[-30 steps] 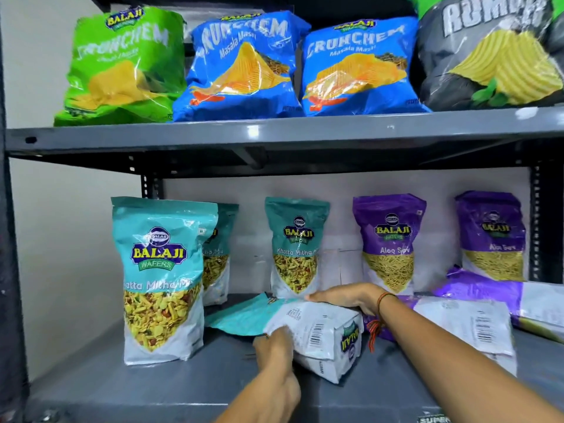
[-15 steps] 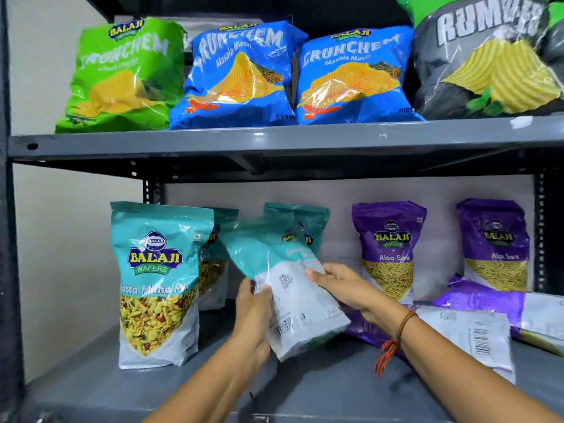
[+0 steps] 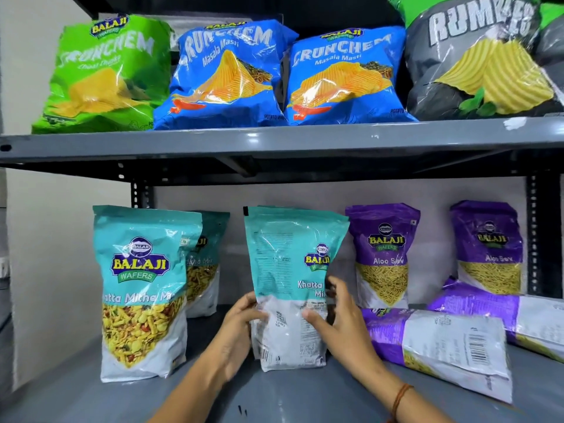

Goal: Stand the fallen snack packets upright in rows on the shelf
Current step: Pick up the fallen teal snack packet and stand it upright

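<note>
A teal Khatta Mitha Mix packet (image 3: 287, 270) stands upright on the grey lower shelf (image 3: 305, 395), turned partly sideways with its back panel facing me. My left hand (image 3: 241, 328) grips its lower left edge and my right hand (image 3: 338, 315) grips its lower right edge. Two more teal packets stand at the left, one in front (image 3: 140, 288) and one behind (image 3: 204, 264). Two purple Aloo Sev packets (image 3: 383, 254) (image 3: 488, 245) stand at the back right. Two purple packets lie flat at the right, one near (image 3: 439, 346) and one farther back (image 3: 500, 312).
The upper shelf (image 3: 274, 140) carries a green Crunchem bag (image 3: 103, 74), two blue Crunchem bags (image 3: 225, 74) (image 3: 345, 74) and a dark Rumbles bag (image 3: 482, 56). A black upright post (image 3: 540, 236) stands at the right. A pale wall closes the left side.
The teal packet lay flat a second ago. Both hands lifted it, tilted it up, and now it stands upright on the shelf with both hands still on it.
</note>
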`<state>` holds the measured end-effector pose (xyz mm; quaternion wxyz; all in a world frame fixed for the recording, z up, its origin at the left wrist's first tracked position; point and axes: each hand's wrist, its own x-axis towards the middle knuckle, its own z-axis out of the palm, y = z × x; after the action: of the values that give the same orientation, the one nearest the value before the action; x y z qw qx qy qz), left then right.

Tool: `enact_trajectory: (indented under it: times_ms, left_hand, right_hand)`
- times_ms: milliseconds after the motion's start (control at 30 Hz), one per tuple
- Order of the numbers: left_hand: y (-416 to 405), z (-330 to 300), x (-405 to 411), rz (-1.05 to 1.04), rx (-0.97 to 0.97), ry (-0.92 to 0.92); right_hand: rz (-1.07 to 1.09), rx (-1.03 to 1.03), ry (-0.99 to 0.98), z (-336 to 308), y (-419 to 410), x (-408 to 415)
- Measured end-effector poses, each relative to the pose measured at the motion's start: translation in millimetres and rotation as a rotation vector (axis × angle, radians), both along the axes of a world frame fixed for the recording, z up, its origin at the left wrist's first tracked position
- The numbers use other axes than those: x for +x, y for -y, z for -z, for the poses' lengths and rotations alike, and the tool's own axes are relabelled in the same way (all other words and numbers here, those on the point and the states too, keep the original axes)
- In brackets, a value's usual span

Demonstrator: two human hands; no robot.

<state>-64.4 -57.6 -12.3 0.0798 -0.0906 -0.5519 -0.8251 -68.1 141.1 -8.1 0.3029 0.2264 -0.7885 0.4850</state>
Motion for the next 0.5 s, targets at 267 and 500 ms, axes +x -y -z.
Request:
enact_trajectory:
  times_ms: [267, 500]
  left_hand:
    - [2.8, -4.3, -8.5, -0.035, 0.118, 0.116]
    - [0.5, 6.0, -3.0, -0.062, -0.057, 0.144]
  right_hand:
    - [-0.083, -0.134, 0.329, 32.6, 24.7, 30.5]
    - [-0.126, -0.105, 0.438, 29.3, 33.0, 30.3]
